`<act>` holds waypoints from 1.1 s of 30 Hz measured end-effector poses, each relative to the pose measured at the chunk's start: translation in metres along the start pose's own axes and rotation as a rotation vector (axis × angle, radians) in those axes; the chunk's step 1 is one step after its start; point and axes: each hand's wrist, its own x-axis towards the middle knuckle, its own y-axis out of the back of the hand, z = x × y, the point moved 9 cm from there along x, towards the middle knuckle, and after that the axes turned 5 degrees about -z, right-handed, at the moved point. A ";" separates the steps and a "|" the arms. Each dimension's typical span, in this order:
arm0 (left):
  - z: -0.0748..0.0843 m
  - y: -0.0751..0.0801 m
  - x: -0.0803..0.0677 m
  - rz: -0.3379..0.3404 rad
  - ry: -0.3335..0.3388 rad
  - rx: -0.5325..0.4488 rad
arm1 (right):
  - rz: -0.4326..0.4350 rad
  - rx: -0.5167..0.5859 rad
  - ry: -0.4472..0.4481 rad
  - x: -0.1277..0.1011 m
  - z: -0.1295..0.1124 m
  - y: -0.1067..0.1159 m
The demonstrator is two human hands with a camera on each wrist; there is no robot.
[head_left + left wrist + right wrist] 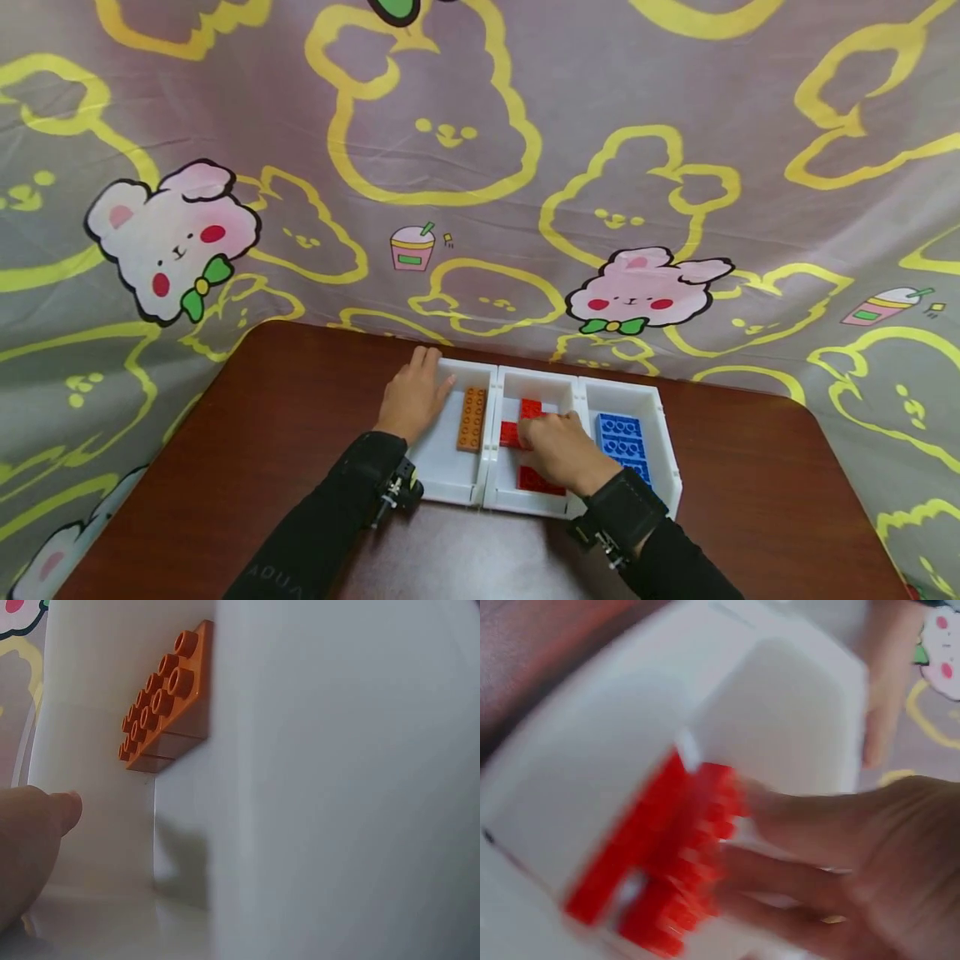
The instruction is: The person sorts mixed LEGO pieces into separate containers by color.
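A white three-part tray (491,475) sits on the table. My left hand (411,398) holds its left wall, thumb inside and fingers along the outside. Beside that thumb, an orange toy brick (472,419) with two rows of studs lies in the left compartment, also visible as the orange brick (166,701) in the left wrist view. My right hand (566,446) reaches into the middle compartment, its thumb and fingers pinching a red toy brick (697,862), blurred in the right wrist view. Another red brick (626,844) lies alongside. The hand partly hides the red bricks.
Several blue toy bricks (621,437) fill part of the right compartment, partly behind my right wrist. White dividers (491,433) separate the compartments. The brown table (300,400) extends on both sides, and a patterned cloth (480,233) hangs behind its far edge.
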 end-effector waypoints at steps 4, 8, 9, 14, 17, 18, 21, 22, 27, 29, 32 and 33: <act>0.002 0.000 0.001 0.005 0.003 -0.004 | -0.164 -0.035 -0.061 -0.013 0.003 -0.011; 0.001 -0.003 0.001 -0.020 0.006 -0.003 | -0.218 -0.049 -0.076 -0.014 0.006 -0.020; 0.001 -0.004 0.001 -0.026 0.007 -0.004 | -0.228 -0.046 -0.085 -0.013 0.007 -0.021; 0.000 -0.005 0.001 -0.027 0.009 0.000 | -0.253 -0.004 -0.101 -0.009 0.011 -0.019; 0.000 -0.003 0.001 -0.015 0.007 0.002 | -0.217 0.042 -0.086 -0.006 0.009 -0.015; 0.000 -0.002 0.001 -0.012 0.008 0.001 | -0.197 0.056 -0.076 -0.005 0.008 -0.015; 0.000 -0.001 0.002 -0.014 0.017 -0.001 | -0.144 0.073 -0.044 -0.001 0.006 -0.017; 0.000 -0.001 0.002 -0.017 0.021 -0.001 | -0.128 0.065 -0.031 0.000 0.005 -0.018; -0.001 -0.002 0.001 -0.018 0.030 -0.004 | -0.038 -0.035 0.058 0.004 -0.003 -0.022; 0.000 -0.001 0.001 -0.012 0.025 -0.004 | 0.015 -0.084 0.083 0.004 -0.005 -0.021; 0.001 0.000 0.001 0.005 0.003 0.003 | 0.075 -0.153 0.105 0.004 -0.006 -0.021; 0.002 0.000 0.001 0.010 -0.006 0.007 | 0.092 -0.175 0.112 0.003 -0.007 -0.020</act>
